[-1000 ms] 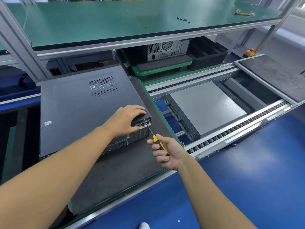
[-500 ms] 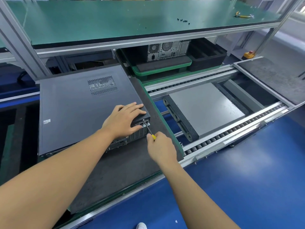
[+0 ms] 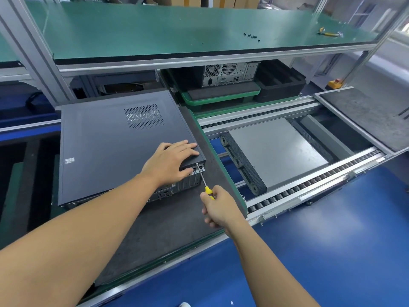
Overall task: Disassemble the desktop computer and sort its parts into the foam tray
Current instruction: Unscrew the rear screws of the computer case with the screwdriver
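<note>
The right hand (image 3: 218, 207) has drawn back nearer, fingers curled round the screwdriver (image 3: 202, 177), whose tip seems to meet the near-right corner of the desktop computer (image 3: 106, 147), lying flat on the dark mat (image 3: 155, 235) under the straight, pressing fingers of the left hand (image 3: 174, 160).

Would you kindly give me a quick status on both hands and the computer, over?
Left hand flat on desktop computer, steadying. Right hand grips screwdriver, tip at rear panel's corner. Nothing blocking.

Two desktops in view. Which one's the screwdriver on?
The near desktop computer, under the left hand; the screwdriver touches its rear corner. The far desktop computer sits under the shelf.
</note>
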`<state>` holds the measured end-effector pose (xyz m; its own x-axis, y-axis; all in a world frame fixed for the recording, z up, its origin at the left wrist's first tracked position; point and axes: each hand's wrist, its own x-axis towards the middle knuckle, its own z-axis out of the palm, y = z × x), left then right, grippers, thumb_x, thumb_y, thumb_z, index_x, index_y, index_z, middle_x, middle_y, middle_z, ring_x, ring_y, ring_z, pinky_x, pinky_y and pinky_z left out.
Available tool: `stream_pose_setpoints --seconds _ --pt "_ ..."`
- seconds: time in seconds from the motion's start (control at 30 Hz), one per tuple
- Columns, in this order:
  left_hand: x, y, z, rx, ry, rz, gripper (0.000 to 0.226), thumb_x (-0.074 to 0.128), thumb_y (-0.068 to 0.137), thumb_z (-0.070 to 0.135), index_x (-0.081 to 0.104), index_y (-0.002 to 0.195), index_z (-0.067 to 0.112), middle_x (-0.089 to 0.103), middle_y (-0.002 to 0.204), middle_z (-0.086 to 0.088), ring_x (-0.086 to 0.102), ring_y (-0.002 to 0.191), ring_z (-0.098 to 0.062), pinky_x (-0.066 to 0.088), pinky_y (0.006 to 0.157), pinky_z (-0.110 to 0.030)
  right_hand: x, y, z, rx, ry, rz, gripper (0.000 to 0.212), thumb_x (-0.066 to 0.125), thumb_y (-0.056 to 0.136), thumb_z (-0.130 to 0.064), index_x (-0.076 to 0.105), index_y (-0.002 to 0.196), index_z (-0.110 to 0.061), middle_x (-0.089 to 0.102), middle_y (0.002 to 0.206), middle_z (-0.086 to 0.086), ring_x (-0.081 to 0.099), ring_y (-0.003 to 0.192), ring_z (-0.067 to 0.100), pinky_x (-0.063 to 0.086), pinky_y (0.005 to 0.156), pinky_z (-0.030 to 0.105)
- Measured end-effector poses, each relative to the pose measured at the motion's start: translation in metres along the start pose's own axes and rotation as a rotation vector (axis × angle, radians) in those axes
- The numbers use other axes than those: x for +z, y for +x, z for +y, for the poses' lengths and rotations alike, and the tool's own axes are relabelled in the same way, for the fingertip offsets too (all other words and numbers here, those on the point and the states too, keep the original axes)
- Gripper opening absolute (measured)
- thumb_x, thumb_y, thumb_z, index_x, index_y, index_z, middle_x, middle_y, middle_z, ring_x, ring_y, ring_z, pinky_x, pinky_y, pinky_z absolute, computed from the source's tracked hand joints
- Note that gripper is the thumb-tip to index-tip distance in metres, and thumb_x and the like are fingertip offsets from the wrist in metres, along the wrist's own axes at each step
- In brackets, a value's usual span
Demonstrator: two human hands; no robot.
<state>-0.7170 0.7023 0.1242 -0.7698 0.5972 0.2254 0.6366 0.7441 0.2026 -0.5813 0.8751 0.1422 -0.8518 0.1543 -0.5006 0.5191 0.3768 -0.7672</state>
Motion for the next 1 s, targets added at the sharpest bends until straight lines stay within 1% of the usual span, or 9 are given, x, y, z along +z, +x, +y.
stream_pose_setpoints --seconds 0.07,0.17,0.3,0.43,0.5,0.63,0.7,0.8,1.0 --pt "0.000 0.000 0.000 0.000 -0.004 0.004 0.048 0.061 0.089 0.050 0.049 0.135 0.041 0.035 0.155 0.020 0.024 0.146 -0.004 0.024 0.109 -0.033 0.000 0.002 0.003 -0.074 -0.154 0.109 0.030 0.052 0.096 -0.039 0.038 0.077 -0.021 0.055 0.075 0.000 0.045 0.061 0.016 0.037 0.054 0.029" --pt "0.001 0.000 -0.001 -0.002 -0.007 0.009 0.048 0.061 0.089 0.049 0.050 0.134 0.041 0.035 0.155 0.021 0.025 0.146 -0.003 0.023 0.110 -0.032 -0.005 0.001 -0.001 0.077 0.040 0.035 0.029 0.047 0.093 -0.043 0.052 0.083 -0.017 0.063 0.076 0.002 0.046 0.060 0.017 0.036 0.056 0.028" --pt "0.002 0.000 -0.002 -0.005 -0.009 0.009 0.048 0.060 0.088 0.050 0.049 0.134 0.042 0.035 0.154 0.021 0.025 0.146 -0.003 0.024 0.109 -0.032 -0.018 0.000 0.003 0.117 0.123 -0.030 0.024 0.040 0.097 -0.025 0.059 0.089 -0.013 0.064 0.078 0.000 0.044 0.058 0.015 0.035 0.050 0.026" --pt "0.003 0.001 -0.002 -0.005 -0.002 0.004 0.048 0.059 0.089 0.051 0.048 0.134 0.042 0.035 0.154 0.022 0.024 0.146 -0.003 0.023 0.109 -0.033 -0.018 -0.003 0.011 -0.021 0.183 0.021 0.009 0.052 0.096 -0.024 0.049 0.095 -0.015 0.064 0.079 0.002 0.047 0.061 0.016 0.041 0.046 0.026" --pt "0.003 0.001 -0.002 -0.006 0.002 0.002 0.048 0.059 0.089 0.052 0.048 0.135 0.043 0.034 0.155 0.022 0.024 0.146 -0.003 0.023 0.109 -0.032 -0.015 -0.003 0.012 -0.033 0.227 0.028 0.016 0.055 0.093 -0.021 0.040 0.094 -0.019 0.057 0.079 0.006 0.045 0.056 0.017 0.037 0.042 0.024" --pt "0.003 0.000 -0.002 -0.005 0.003 0.003 0.049 0.058 0.089 0.052 0.047 0.135 0.043 0.034 0.154 0.022 0.023 0.146 -0.001 0.023 0.109 -0.031 -0.010 0.000 0.007 0.060 0.167 -0.032 0.026 0.056 0.091 -0.042 0.039 0.092 -0.023 0.046 0.080 0.006 0.032 0.057 0.016 0.027 0.043 0.023" --pt "0.003 0.000 -0.002 -0.008 -0.003 0.007 0.048 0.058 0.089 0.052 0.048 0.135 0.043 0.035 0.154 0.022 0.023 0.146 -0.001 0.023 0.109 -0.030 -0.010 0.001 0.006 0.144 0.210 -0.051 0.031 0.048 0.090 -0.048 0.052 0.094 -0.018 0.055 0.077 0.003 0.039 0.055 0.016 0.029 0.043 0.022" --pt "0.003 -0.001 -0.002 -0.008 -0.005 0.012 0.048 0.058 0.089 0.052 0.048 0.134 0.043 0.035 0.154 0.022 0.024 0.146 -0.002 0.024 0.109 -0.031 -0.010 0.002 0.012 0.186 0.233 -0.043 0.031 0.041 0.095 -0.031 0.063 0.086 -0.011 0.061 0.073 0.002 0.044 0.051 0.013 0.034 0.046 0.023" --pt "0.003 0.000 -0.002 -0.005 0.003 0.012 0.048 0.059 0.089 0.052 0.049 0.134 0.042 0.035 0.154 0.021 0.025 0.146 -0.003 0.025 0.109 -0.032 -0.008 0.002 0.017 0.025 0.285 0.000 0.017 0.054 0.096 -0.026 0.043 0.093 -0.014 0.056 0.079 0.006 0.049 0.053 0.011 0.052 0.053 0.028"
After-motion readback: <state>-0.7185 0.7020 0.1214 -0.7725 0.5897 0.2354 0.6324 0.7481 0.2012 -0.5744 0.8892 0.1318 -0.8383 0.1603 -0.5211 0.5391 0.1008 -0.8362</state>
